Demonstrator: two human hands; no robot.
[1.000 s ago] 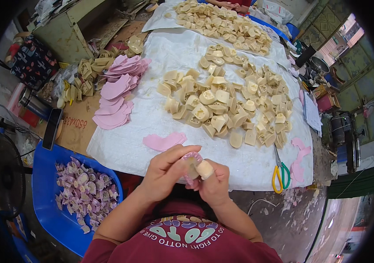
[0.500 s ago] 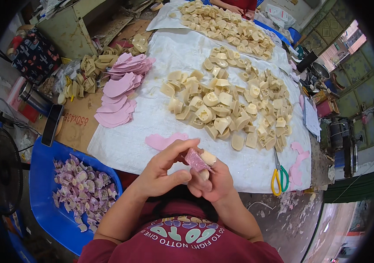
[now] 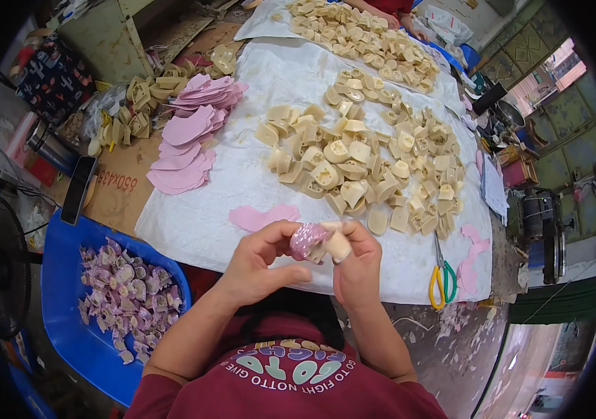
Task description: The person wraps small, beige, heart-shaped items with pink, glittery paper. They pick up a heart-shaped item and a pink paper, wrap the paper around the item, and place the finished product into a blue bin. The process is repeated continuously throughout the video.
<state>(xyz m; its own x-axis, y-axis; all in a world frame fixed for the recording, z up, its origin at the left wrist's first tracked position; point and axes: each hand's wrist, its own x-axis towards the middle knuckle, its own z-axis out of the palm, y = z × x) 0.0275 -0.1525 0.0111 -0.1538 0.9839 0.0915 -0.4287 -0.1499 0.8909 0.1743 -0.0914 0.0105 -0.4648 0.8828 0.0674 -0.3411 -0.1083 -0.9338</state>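
Just above my lap, a beige moulded heel-shaped piece (image 3: 338,247) is held between my two hands, with a glittery pink sheet (image 3: 307,241) curved round its left side. My right hand (image 3: 359,269) grips the bare beige end between thumb and fingers. The fingers of my left hand (image 3: 259,264) curl against the pink side, while its thumb sticks out below, apart from the piece. On the white cloth right beyond my hands lies a loose pink cut-out (image 3: 263,217). My fingers hide part of the piece's underside.
Beige pieces (image 3: 354,167) are heaped on the white cloth (image 3: 193,227). Overlapping pink cut-outs (image 3: 185,153) lie at left. A blue tub (image 3: 60,307) holds pink-covered pieces (image 3: 127,300). Scissors (image 3: 442,279) and a pink scrap (image 3: 474,258) lie at right. Another person's hand (image 3: 413,28) shows at the far end.
My hands have turned the piece, so the pink sheet now faces left and the beige end right. My right hand has shifted slightly up and right. The other person's hands have moved.
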